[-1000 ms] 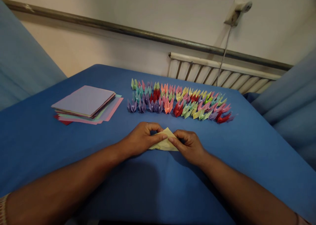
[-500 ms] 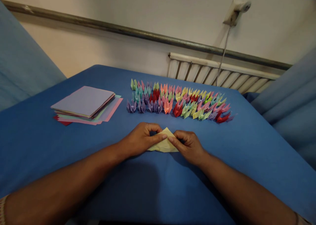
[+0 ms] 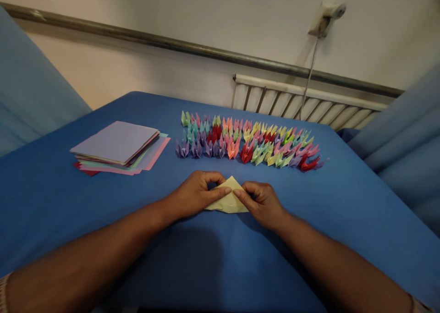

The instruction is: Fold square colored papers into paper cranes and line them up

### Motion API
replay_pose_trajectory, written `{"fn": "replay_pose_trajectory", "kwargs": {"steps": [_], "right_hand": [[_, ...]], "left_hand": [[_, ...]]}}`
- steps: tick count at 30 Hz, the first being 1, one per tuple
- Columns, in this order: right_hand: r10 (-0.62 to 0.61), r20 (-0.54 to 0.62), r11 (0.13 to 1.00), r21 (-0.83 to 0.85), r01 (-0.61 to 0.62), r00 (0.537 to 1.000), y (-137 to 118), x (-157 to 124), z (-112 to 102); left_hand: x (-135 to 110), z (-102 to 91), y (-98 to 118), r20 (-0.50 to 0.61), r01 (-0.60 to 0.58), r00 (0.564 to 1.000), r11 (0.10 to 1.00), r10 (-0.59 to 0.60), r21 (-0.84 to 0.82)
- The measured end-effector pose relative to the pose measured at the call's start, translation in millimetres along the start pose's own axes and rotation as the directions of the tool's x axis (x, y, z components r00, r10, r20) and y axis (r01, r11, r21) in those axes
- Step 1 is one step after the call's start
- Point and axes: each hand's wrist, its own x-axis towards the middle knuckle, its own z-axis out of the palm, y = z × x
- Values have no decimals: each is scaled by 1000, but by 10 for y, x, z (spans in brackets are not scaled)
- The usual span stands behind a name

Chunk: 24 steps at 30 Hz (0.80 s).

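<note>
Between my two hands is a pale yellow sheet of origami paper (image 3: 229, 205), folded to a peak that points away from me. My left hand (image 3: 196, 193) pinches its left side, thumb on top and fingers curled behind. On the right side my right hand (image 3: 264, 203) grips it the same way, and the two thumb tips almost meet near the middle. The fingertips under the paper are hidden. Just beyond stand rows of small folded paper cranes (image 3: 233, 148) in many colours.
A stack of coloured paper squares (image 3: 117, 141) lies on the left of the blue-covered table (image 3: 154, 267). Behind the table are a white radiator (image 3: 292, 100), a metal rail (image 3: 172, 42) and a wall socket with a cord (image 3: 325, 19). Blue curtains (image 3: 409, 134) hang at both sides.
Almost nothing differs. Both hands keep their hold on the yellow paper, and the view has shifted very slightly.
</note>
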Motion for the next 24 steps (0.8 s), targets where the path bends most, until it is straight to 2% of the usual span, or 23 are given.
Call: {"fn": "replay_pose_trajectory", "kwargs": {"steps": [10, 16, 24], "right_hand": [[10, 11, 1000, -2, -10, 1000, 1, -3, 2], [33, -55, 999, -37, -35, 998, 26, 17, -1], [116, -144, 992, -34, -122, 983, 197, 150, 24]], "left_hand": [[-3, -6, -15, 14, 17, 1000, 1000, -17, 5], [16, -17, -29, 79, 56, 995, 998, -58, 20], [162, -36, -159, -28, 80, 997, 994, -78, 73]]}}
